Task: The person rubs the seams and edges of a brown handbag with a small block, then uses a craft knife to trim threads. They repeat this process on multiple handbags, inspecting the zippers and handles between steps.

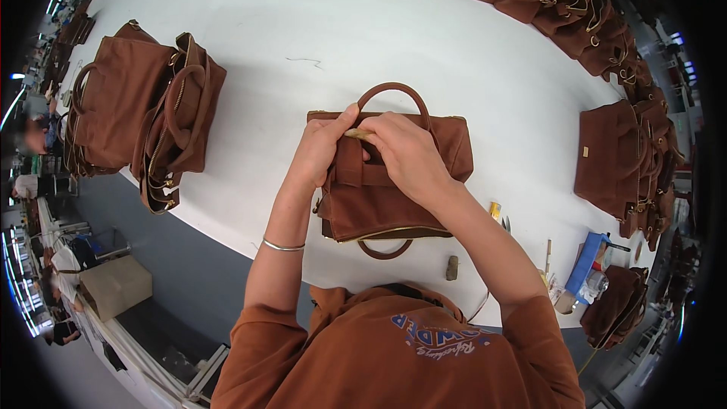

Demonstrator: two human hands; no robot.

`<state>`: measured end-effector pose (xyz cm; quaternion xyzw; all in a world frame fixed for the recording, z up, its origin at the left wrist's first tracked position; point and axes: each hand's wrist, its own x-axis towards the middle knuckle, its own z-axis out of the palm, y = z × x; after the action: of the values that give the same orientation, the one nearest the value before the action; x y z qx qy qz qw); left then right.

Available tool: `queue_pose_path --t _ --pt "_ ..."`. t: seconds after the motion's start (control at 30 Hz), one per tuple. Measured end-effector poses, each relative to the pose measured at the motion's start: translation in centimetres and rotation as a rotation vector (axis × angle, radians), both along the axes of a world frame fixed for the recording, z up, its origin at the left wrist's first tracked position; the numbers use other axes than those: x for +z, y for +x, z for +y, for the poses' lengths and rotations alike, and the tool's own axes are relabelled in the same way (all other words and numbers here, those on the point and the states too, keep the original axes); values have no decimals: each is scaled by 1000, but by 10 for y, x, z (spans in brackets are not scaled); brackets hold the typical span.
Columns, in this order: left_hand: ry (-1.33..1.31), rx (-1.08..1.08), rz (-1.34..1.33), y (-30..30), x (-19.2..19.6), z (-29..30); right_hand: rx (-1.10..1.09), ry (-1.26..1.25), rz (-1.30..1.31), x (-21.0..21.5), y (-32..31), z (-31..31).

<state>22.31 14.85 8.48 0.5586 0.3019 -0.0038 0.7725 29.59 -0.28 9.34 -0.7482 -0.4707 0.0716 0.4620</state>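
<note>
A brown handbag (386, 216) lies on the white table in front of me, one rolled handle arching away from me and the other toward me. My left hand (322, 150) is closed on the bag, its thumb by the base of the far handle (400, 89). In the fingers of my right hand (409, 157) is a small yellowish-tan piece (357, 133), pressed against the bag near my left thumb. What exactly it is, I cannot make out. Just below my hands, a flat brown strap (350, 165) crosses the bag. An open gold zipper edge (394, 232) faces me.
Brown handbags (125, 102) stand at the left of the table (257, 53). More bags (606, 151) line the right and far edges. A dark small block (452, 267), a yellow tube (495, 210) and a blue box (587, 266) with tools lie at the near right.
</note>
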Motion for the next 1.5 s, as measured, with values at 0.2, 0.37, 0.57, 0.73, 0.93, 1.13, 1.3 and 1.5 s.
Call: queue_pose_path --t 0.2,0.37,0.57,0.73,0.93,1.13,1.3,1.5 --pt "34 -25 44 -1 0 1 3 -103 -106 -3 4 -18" --pt "14 11 -9 1 -1 -1 -25 61 -13 3 -3 -3" --pt "18 -6 10 0 -3 -1 -22 -62 62 -4 -2 -4" --pt "-1 27 7 -1 -9 0 33 -140 25 7 4 -13" --pt "24 -7 16 1 -1 -1 -31 -86 84 4 4 -1" --pt "-2 9 -8 -1 -8 0 -5 -175 112 7 2 -3" --pt "-2 39 -15 0 -8 -2 37 -175 69 7 2 -11" --pt "7 -5 1 0 -1 -1 -31 -127 92 9 2 1"
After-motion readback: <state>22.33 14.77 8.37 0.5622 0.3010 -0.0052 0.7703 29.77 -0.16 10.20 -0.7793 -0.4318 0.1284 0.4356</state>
